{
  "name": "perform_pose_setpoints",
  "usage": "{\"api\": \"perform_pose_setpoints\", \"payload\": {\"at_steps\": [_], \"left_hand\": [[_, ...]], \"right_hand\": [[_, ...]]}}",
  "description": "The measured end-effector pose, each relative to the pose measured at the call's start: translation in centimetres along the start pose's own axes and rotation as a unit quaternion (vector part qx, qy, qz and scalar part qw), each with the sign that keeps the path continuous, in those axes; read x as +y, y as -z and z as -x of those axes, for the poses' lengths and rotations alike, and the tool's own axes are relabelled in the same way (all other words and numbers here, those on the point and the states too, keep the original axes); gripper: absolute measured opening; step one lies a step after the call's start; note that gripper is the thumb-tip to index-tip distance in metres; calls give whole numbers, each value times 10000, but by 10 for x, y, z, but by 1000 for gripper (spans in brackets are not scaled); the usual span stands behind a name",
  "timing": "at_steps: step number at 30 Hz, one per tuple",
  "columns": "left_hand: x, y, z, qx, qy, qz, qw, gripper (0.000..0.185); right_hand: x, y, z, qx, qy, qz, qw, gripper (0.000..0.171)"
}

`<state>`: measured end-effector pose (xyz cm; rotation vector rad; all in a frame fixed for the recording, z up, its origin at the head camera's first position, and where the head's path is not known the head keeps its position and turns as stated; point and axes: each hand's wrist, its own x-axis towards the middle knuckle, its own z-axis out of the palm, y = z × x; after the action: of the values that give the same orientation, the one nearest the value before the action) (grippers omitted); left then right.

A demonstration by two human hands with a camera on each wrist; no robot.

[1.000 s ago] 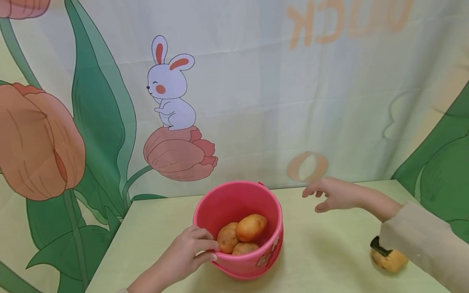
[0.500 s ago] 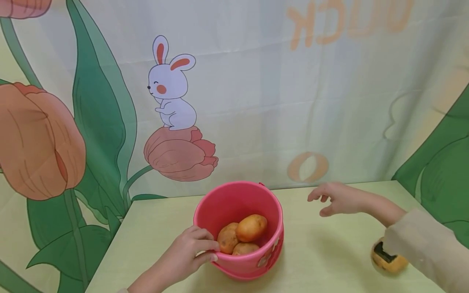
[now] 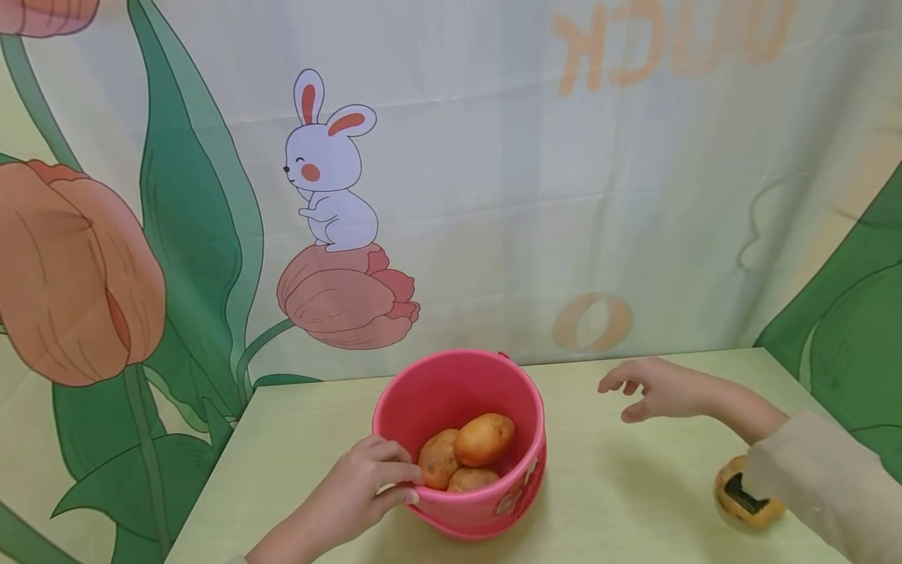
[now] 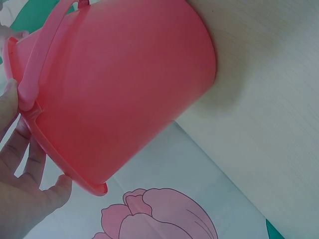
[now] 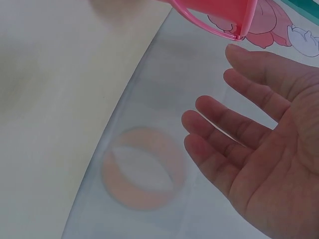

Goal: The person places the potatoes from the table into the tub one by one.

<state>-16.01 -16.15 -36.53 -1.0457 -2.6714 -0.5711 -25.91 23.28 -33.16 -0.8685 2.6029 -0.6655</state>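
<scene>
Left hand point(image 3: 366, 482) clamped on the near-left rim of the pink bucket point(image 3: 461, 392), thumb outside, fingers curled over the edge. Bucket: one, round, glossy plastic, with a handle and pale stickers on its front wall; upright mid-desk point(image 3: 634, 501). Three brown potatoes point(image 3: 482, 439) piled inside. Right hand point(image 3: 651, 388) at 3 o'clock of the bucket, above the desk, fingers apart and loose, holding nothing. A fourth potato point(image 3: 747, 497) lies at 5 o'clock of that hand, part hidden by the sleeve point(image 3: 824, 478).
</scene>
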Motion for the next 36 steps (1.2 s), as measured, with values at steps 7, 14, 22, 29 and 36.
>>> {"api": "perform_pose_setpoints", "payload": {"at_steps": [7,14,22,29,36], "left_hand": [[0,1,0,-32,38,15,10000,14],[0,1,0,-40,47,46,10000,14],[-1,0,0,-3,-12,18,10000,14],[0,0,-1,-89,83,43,9999,14],[1,2,-1,-202,200,70,9996,15]], "right_hand": [[7,-5,2,70,94,-5,9999,37],[18,-10,5,54,170,-88,9998,37],[32,-18,8,56,77,-181,9998,39],[45,-24,12,-15,-57,-304,9995,41],[59,-30,17,-63,-224,-476,9986,42]]}}
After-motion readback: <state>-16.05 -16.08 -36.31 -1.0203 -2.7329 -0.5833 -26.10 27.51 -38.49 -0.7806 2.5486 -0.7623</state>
